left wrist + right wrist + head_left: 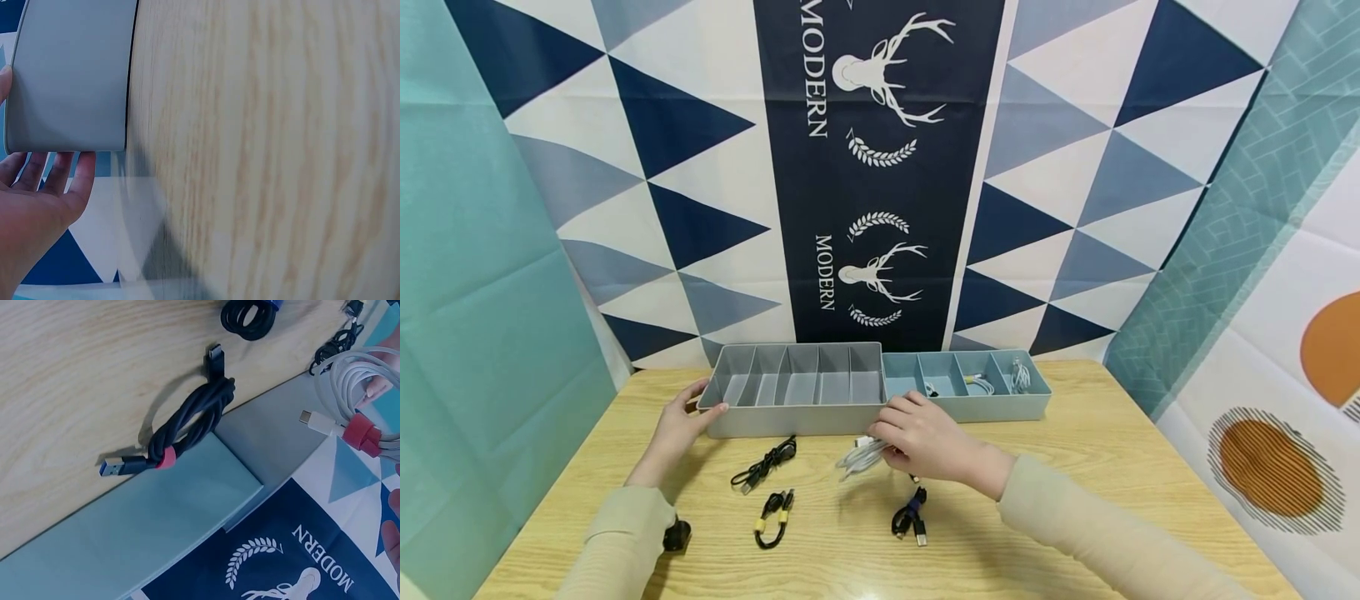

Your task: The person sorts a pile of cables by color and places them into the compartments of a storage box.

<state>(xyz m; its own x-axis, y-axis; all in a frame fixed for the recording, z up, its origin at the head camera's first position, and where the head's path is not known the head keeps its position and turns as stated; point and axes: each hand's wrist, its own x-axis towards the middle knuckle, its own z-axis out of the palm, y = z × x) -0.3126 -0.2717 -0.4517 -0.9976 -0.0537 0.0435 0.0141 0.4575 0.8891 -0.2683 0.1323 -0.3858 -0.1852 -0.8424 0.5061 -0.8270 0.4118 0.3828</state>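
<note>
Right hand [925, 437] grips a coiled white cable [861, 454] at frame centre, just in front of the trays; left hand [681, 421] rests flat-fingered on the grey tray [797, 421] left end. Blue tray [1000, 408] already holds some cables; four black cables [765, 464] left on the table [1075, 500], grey tray unfilled

White coiled cable [859, 457], red tie, lifted just above table, before grey tray [797, 421]; connector seemingly USB-C.

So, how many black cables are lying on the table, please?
4: one mid-table, a yellow-tied one before it, a blue-tied one near the right sleeve, and a red-tied one against the teal tray, mostly hidden under the right hand.
</note>
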